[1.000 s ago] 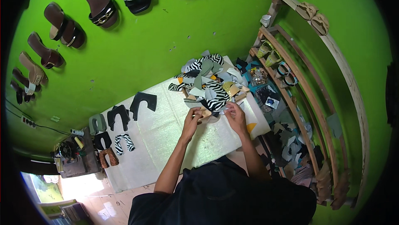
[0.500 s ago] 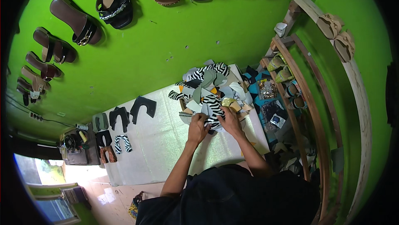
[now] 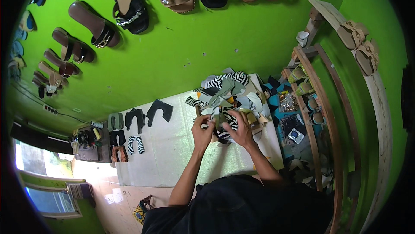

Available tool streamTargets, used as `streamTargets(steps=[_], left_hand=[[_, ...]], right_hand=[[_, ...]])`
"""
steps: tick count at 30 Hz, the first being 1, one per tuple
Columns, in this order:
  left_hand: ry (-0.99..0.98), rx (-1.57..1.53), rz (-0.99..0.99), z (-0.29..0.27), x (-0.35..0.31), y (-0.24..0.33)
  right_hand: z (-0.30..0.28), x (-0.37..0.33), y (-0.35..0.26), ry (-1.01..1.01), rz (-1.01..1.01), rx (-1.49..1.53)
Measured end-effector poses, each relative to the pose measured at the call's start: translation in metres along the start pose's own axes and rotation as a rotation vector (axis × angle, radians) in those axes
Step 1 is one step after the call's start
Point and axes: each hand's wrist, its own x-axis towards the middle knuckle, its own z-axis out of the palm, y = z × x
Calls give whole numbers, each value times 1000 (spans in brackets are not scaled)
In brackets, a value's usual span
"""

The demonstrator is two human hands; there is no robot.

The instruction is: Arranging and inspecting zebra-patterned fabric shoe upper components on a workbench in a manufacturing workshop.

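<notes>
A heap of cut material scraps in zebra print, grey-green and white lies on the pale worktable. My left hand is at the heap's near edge, thumb and fingers closed on a small grey-green scrap. Beside it, my right hand hovers over a zebra-print scrap, fingers apart. Its fingertips partly cover the pieces below. Left of the heap, several U-shaped cut pieces lie in rows, among them a dark one and a zebra-print one.
Sandals hang along the green wall, including a black one. At right stands a wooden rack with shoes. Between it and the table are a clear bag of small metallic parts and more scraps. A machine stands at far left.
My hands have lifted slightly off the zebra-print scrap. The left now pinches a grey-green scrap, and the right's fingers have spread. The whole view has shifted a little.
</notes>
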Motion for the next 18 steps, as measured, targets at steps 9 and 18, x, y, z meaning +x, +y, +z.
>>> streamTargets(steps=[9, 18], left_hand=[[128, -678, -411, -27, -24, 37], [284, -151, -437, -125, -74, -41]], right_hand=[[28, -5, -28, -24, -165, -21], [59, -19, -34, -540, 160, 663]])
